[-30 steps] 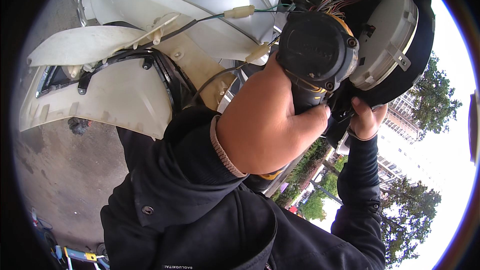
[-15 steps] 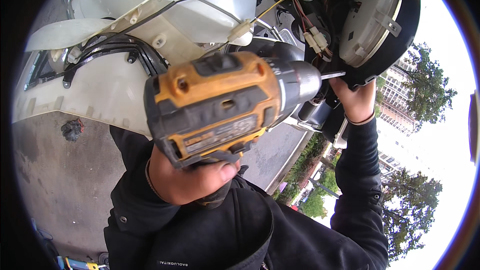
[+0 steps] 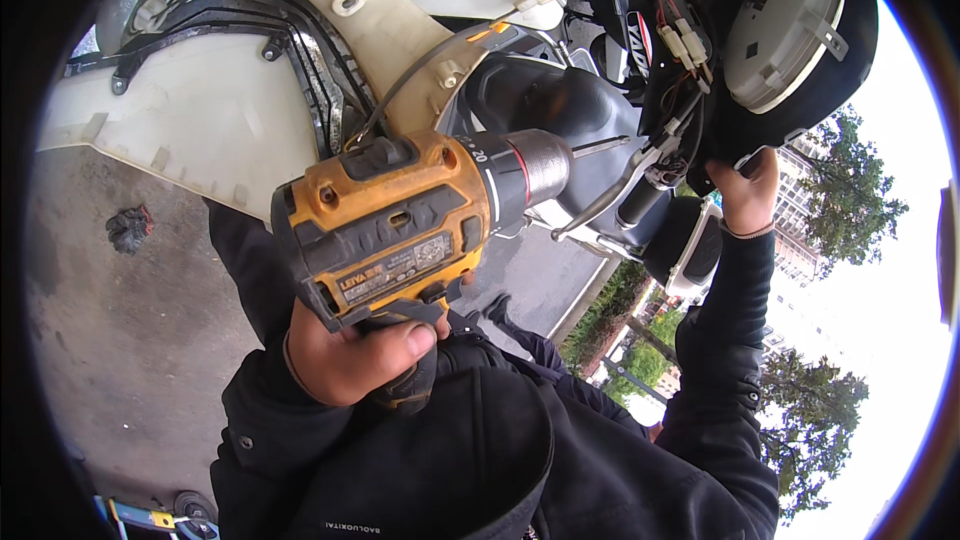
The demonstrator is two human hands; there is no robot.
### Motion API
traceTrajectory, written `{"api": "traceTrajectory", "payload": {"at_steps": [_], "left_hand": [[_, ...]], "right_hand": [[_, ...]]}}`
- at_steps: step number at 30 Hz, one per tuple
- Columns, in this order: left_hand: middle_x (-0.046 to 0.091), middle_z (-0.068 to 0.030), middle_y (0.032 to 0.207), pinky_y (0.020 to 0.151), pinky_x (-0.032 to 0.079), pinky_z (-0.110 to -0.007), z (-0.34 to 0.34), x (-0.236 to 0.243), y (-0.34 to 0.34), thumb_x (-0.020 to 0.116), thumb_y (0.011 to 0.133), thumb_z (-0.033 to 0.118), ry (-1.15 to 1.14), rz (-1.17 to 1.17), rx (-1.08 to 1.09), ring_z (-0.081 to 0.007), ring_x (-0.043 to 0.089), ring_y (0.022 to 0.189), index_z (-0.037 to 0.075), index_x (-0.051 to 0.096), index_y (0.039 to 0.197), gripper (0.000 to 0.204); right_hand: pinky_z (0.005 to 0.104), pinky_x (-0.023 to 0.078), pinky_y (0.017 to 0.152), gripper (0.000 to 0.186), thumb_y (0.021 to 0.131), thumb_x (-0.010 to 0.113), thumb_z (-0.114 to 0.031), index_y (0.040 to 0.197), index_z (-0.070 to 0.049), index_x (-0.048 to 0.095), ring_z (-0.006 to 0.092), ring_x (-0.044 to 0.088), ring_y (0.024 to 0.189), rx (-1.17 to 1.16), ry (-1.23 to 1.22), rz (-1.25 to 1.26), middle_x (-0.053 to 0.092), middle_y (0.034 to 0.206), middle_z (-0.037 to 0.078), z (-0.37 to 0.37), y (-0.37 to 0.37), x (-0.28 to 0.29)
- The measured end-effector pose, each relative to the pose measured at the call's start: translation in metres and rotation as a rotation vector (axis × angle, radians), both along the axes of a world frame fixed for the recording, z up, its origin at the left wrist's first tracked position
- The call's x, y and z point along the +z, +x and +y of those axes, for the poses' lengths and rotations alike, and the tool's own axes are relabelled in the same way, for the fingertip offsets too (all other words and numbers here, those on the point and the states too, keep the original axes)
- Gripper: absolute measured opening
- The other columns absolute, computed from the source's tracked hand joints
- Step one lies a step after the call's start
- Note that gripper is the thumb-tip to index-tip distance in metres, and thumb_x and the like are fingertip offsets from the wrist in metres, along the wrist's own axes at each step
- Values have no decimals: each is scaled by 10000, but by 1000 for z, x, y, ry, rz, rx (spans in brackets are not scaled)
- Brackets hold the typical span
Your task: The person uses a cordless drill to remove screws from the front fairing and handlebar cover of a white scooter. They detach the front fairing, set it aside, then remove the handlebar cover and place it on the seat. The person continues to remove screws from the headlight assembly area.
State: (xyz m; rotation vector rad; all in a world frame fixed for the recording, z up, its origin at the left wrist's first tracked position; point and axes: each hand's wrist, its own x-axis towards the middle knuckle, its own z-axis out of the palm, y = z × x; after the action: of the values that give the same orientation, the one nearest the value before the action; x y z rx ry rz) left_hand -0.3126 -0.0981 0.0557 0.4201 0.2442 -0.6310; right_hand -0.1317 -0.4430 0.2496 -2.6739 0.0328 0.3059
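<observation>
My left hand [image 3: 365, 350] is closed around the handle of a yellow-and-black cordless drill [image 3: 390, 215]. A long thin bit [image 3: 600, 146] sticks out of its chuck toward the upper right, its tip apart from the black housing. Over at the right, my right hand [image 3: 748, 195] grips the lower rim of that black rounded housing [image 3: 850, 50]; some of its fingers are hidden behind the rim. A white oval unit [image 3: 785, 30] with a small metal bracket sits inside the housing. Coloured wires and pale plug connectors [image 3: 685, 43] hang beside it.
A scooter's cream panel [image 3: 190, 120] spreads across the upper left. Near the bit are a brake lever [image 3: 610, 200] and a black seat [image 3: 555, 105]. A dark crumpled object [image 3: 130, 228] lies on the pavement. A dark trouser leg and shoe [image 3: 525, 335] show beyond my jacket.
The drill has moved left and down, taking its bit away from the housing's edge. The housing and my right hand appear lower and further right, and the whole view has shifted.
</observation>
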Motion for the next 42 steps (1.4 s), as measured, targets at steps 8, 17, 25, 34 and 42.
{"api": "traceTrajectory", "payload": {"at_steps": [8, 17, 25, 34, 42], "left_hand": [[657, -183, 1105, 841, 543, -337, -3, 4, 0, 661, 814, 8, 247, -250, 87, -206, 668, 911, -47, 587, 1166, 364], [667, -125, 1070, 857, 537, -304, -24, -4, 13, 647, 847, -39, 174, -477, 126, -166, 668, 945, -52, 507, 1295, 469], [648, -133, 1136, 868, 530, -308, -30, -11, 17, 658, 864, -11, 154, -450, 112, -161, 658, 968, -56, 494, 1317, 484], [628, -147, 1149, 870, 531, -320, -51, 7, 37, 627, 859, -21, 18, -289, 93, -188, 651, 992, -58, 468, 1335, 503], [635, -127, 1169, 873, 513, -313, -61, 19, 44, 630, 829, -32, -26, -196, 117, -164, 634, 980, -49, 486, 1322, 514]], "right_hand": [[317, 447, 1005, 499, 749, 648, 34, 1241, 48, 568, 186, 628, 1064, -166, 380, -118, 669, 1160, 99, -2, -11, -33], [372, 488, 998, 580, 664, 581, 12, 1240, 83, 566, 269, 661, 1046, -163, 318, -66, 673, 1149, 139, -14, -5, -23], [363, 520, 938, 522, 678, 570, 24, 1197, 79, 580, 262, 671, 974, -196, 447, -221, 680, 1086, 142, -11, -14, -43], [300, 469, 938, 466, 664, 648, 54, 1129, 61, 618, 167, 635, 962, -193, 387, -181, 688, 1060, 81, -23, -13, -40], [290, 474, 939, 461, 681, 655, 54, 1140, 55, 614, 154, 637, 968, -180, 418, -169, 688, 1076, 77, -16, -14, -40]]}}
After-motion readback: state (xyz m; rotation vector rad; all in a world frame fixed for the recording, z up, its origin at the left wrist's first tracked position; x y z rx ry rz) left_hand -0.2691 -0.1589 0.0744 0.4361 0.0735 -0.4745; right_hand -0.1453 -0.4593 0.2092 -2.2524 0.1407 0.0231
